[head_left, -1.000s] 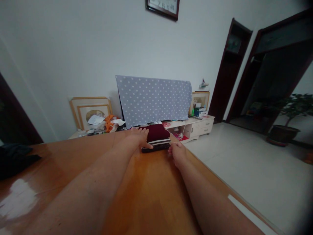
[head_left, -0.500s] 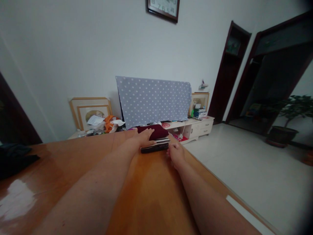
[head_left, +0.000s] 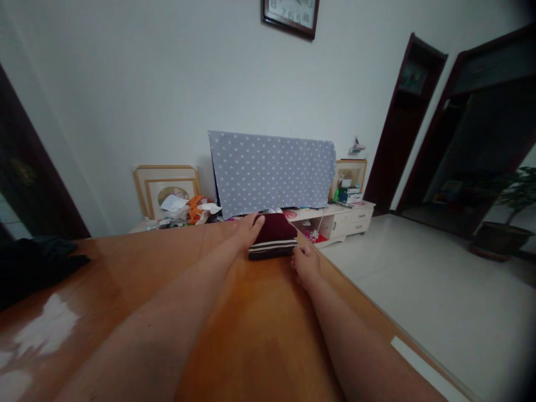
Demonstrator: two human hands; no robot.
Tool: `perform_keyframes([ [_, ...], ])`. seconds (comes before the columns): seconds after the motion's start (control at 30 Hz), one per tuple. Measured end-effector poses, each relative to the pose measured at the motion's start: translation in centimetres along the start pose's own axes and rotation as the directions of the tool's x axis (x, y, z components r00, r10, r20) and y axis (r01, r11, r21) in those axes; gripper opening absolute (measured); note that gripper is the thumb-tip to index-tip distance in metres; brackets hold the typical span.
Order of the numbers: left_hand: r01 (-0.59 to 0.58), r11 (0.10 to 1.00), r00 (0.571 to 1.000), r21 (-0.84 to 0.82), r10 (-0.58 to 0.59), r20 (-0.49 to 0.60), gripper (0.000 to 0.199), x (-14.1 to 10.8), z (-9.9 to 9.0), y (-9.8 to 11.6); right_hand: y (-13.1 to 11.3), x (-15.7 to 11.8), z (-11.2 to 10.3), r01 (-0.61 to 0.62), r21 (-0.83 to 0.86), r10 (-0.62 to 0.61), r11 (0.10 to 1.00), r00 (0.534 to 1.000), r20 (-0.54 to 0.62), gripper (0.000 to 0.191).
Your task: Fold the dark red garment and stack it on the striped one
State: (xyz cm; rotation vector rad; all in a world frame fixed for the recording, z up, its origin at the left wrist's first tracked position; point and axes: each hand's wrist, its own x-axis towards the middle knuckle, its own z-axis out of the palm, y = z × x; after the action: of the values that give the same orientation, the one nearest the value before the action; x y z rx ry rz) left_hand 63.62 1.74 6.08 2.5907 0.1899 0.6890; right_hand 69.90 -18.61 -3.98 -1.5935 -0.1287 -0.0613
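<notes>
A folded maroon cloth (head_left: 274,228) with black and white stripes along its near edge lies on the brown wooden table (head_left: 247,335), toward the far end. My left hand (head_left: 250,230) touches its left side, with the fingers extended and apart. At the near right corner of the cloth is my right hand (head_left: 305,263), its fingers curled closed against the striped edge.
Dark clothing (head_left: 37,262) lies at the table's left. Beyond the table stand a white cabinet (head_left: 349,221), a screen-shaped object under a dotted grey cloth (head_left: 272,173) and picture frames (head_left: 167,184). A potted plant (head_left: 502,237) is at the right.
My left hand has moved off the top of the cloth to its left side, and the striped edge now shows whole and flatter. The view has turned slightly left.
</notes>
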Motion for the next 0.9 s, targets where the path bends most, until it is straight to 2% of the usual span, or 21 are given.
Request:
perform_keyframes([
  [0.1, 0.167, 0.970, 0.969, -0.176, -0.194, -0.151, 0.053, -2.0, -0.6, -2.0, 0.4, 0.1, 0.1, 0.044, -0.012, -0.044, 0.999, 0.999, -0.020, 0.021],
  [0.2, 0.277, 0.928, 0.937, -0.248, -0.318, -0.143, 0.043, -4.8, -0.4, -3.7, 0.5, 0.2, 0.2, 0.055, -0.012, -0.055, 0.998, 0.998, -0.019, 0.019],
  [0.3, 0.264, 0.919, 0.959, -0.294, -0.282, -0.019, 0.033, -6.9, 0.7, -4.1, 0.5, 0.1, 0.2, 0.061, -0.008, -0.061, 0.998, 0.998, -0.023, 0.019],
  [0.4, 0.260, 0.882, 0.964, -0.392, -0.259, 0.057, 0.037, -7.4, 1.9, -3.9, 0.5, 0.1, 0.3, 0.069, -0.013, -0.069, 0.998, 0.997, -0.028, 0.019],
  [0.63, 0.148, 0.777, 0.986, -0.612, -0.167, 0.026, 0.033, -6.3, 3.8, -4.6, 1.2, 0.5, 0.3, 0.082, -0.039, -0.083, 0.996, 0.996, -0.026, 0.018],
  [0.9, 0.169, 0.756, 0.955, -0.633, -0.284, -0.084, 0.023, -6.3, 5.2, -5.3, 1.2, 0.6, 0.2, 0.087, -0.052, -0.088, 0.995, 0.996, -0.009, 0.021],
])
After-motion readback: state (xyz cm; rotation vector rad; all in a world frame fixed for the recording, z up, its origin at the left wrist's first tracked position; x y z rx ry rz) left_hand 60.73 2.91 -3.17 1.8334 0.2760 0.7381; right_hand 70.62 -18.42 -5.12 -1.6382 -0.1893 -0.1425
